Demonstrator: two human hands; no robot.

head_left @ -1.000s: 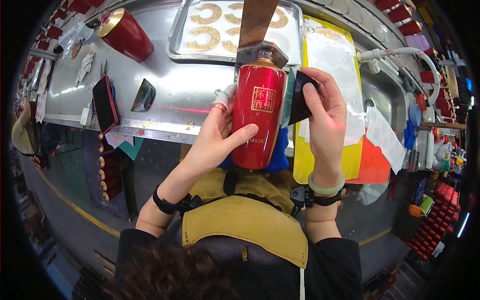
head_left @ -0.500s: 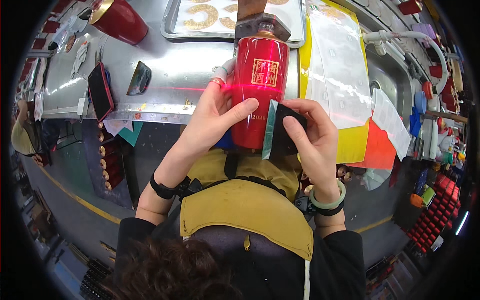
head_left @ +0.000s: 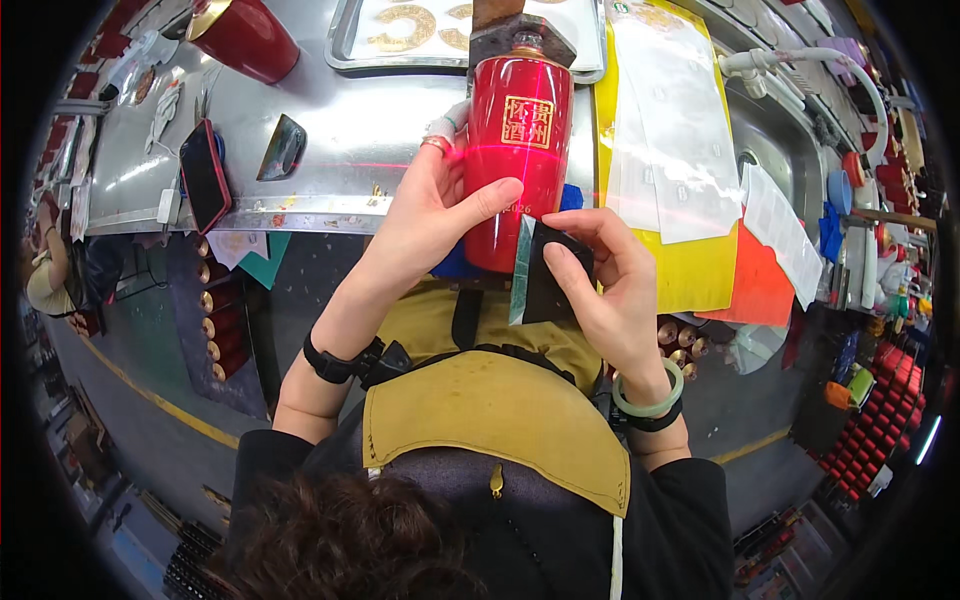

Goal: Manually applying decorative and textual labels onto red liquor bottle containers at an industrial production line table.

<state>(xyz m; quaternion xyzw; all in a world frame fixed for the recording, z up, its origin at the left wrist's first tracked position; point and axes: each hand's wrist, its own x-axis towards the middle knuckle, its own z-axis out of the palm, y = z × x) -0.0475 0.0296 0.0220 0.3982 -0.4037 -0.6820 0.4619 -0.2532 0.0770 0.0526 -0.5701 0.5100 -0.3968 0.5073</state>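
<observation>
Bottle (head_left: 540, 170), red, jutted past the front edge of the steel bench (head_left: 340, 110), left hand (head_left: 437, 210) clasped it, right hand (head_left: 622, 290) pinched a dark sheet (head_left: 555, 280) over its lower right side, metal stretched left to a small dark piece (head_left: 282, 148), gold characters (head_left: 528, 122) stood above smaller gold print (head_left: 517, 209).

- Left hand (head_left: 432, 205): fingertips are lying out of sight behind the red bottle (head_left: 520, 165).
- Black-and-green sheet (head_left: 546, 300): is hiding the bottle's lower right corner.
- Metal tray (head_left: 400, 67), second red bottle (head_left: 250, 42): upper frame edge is cropping both.
- Distant red objects (head_left: 880, 425): are appearing too small to identify.
</observation>
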